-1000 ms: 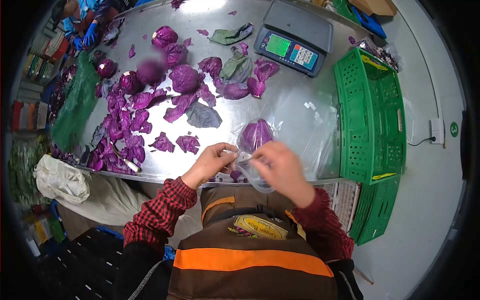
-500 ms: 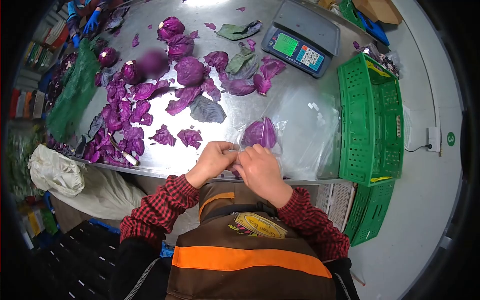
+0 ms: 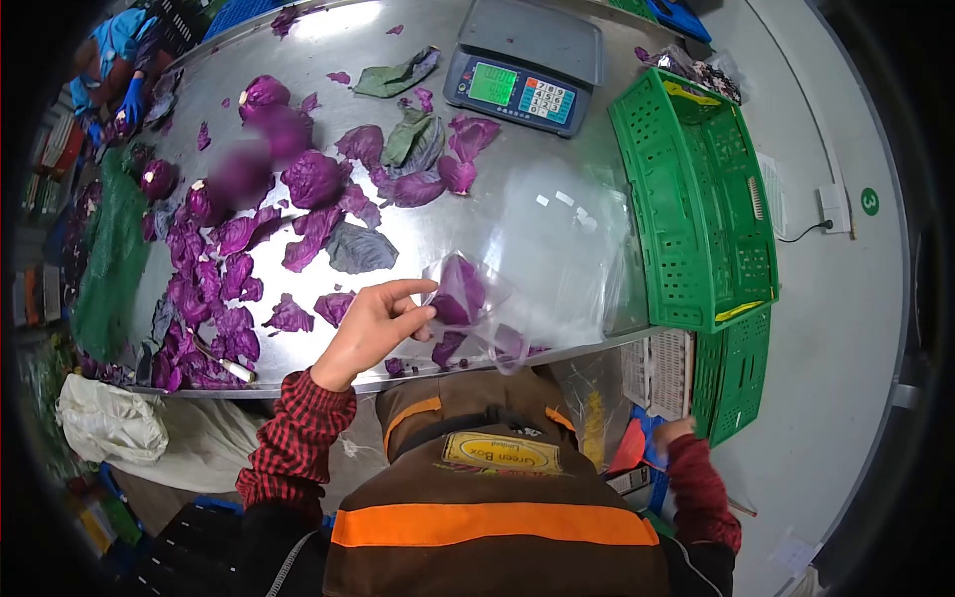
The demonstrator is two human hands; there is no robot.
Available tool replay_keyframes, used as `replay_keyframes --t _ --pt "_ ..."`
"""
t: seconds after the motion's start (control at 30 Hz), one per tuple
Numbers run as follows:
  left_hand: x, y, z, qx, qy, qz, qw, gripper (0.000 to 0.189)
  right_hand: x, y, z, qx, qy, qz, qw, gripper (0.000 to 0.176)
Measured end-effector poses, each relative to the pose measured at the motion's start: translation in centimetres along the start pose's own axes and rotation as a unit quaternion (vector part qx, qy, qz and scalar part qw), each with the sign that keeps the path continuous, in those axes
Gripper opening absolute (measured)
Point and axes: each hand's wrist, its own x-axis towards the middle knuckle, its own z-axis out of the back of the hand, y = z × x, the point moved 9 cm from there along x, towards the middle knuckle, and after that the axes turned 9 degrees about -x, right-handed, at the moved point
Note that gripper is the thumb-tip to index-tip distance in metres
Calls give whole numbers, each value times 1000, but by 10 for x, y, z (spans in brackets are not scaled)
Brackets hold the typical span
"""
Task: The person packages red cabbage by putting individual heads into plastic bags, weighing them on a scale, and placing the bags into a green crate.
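Observation:
A piece of purple cabbage sits inside a clear plastic bag near the table's front edge. My left hand grips the bag's left side between thumb and forefinger. The bag's loose end trails toward the table edge. My right hand is down at the lower right, below table height, beside a blue and red object. Its fingers are small and blurred, so I cannot make out what they touch. A stack of flat clear bags lies right of the cabbage.
A digital scale stands at the back. On the right is a green crate. Purple cabbages and loose leaves cover the left, with a knife among them. Another person's gloved hand is at far left.
My right hand has left the bag and moved down to the right, below the table edge. My left hand keeps the bag, which has shifted left in view as the camera turned.

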Motion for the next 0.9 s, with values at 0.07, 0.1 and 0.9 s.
replay_keyframes --t 0.07,0.1,0.9 --pt "1 -1 5 -1 -7 3 1000 39 2 20 58 85 -116 -48 988 44" --pt "-1 -1 4 -11 0 -1 1000 38 15 34 130 297 -112 -54 947 48" --pt "-12 1 3 333 -14 -259 907 87 118 159 374 757 -280 173 565 18"
